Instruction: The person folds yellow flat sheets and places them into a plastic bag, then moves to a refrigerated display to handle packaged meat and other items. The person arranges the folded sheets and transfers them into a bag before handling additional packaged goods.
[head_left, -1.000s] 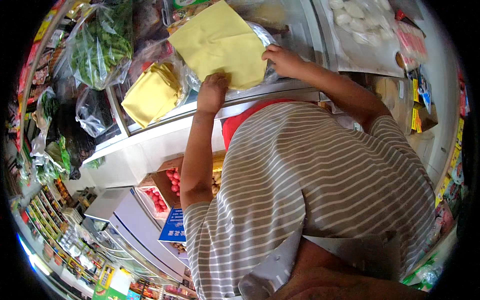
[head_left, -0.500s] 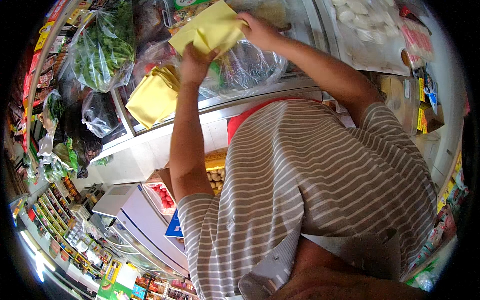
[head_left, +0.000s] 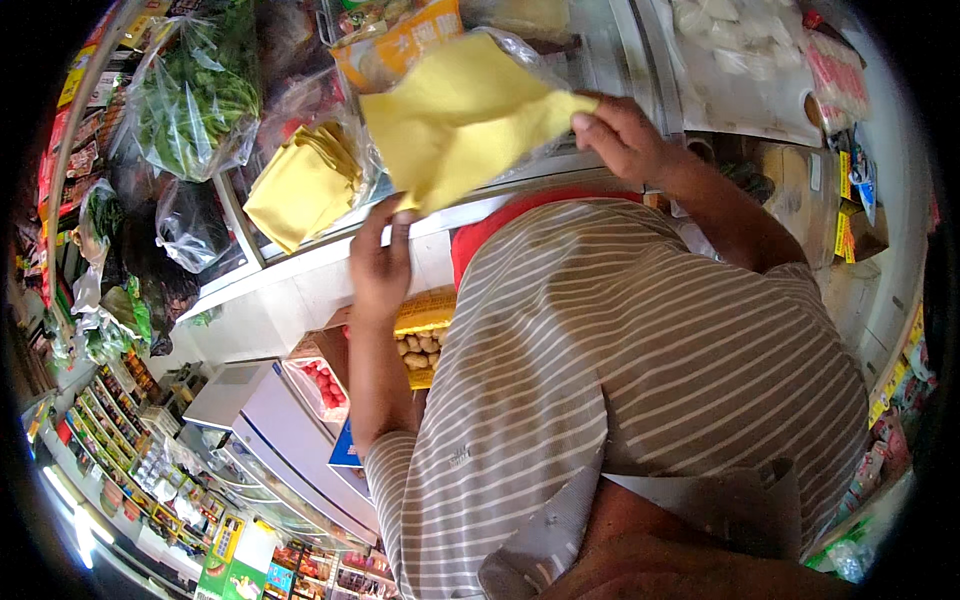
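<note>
A yellow cloth point(head_left: 455, 115) is spread out between my two hands over the freezer-like case. My left hand point(head_left: 380, 258) pinches its near left corner. My right hand point(head_left: 622, 140) grips its right corner between thumb and fingers. To the left of the cloth, a stack of folded yellow cloths point(head_left: 303, 190) rests on the front of the case. The spread cloth covers part of a clear plastic bag and an orange package point(head_left: 412, 42) behind it.
A clear bag of leafy greens point(head_left: 195, 110) sits at the far left, with a smaller dark-filled bag point(head_left: 192, 228) nearer. White rounded food in a plastic bag point(head_left: 735, 35) lies at the far right. Below the case's metal front edge point(head_left: 325, 243) stands a yellow box of potatoes point(head_left: 422, 348).
Both hands have come nearer to me. My right hand has moved right and my left slightly down, so the yellow cloth is spread wider. The stack stays in place.
</note>
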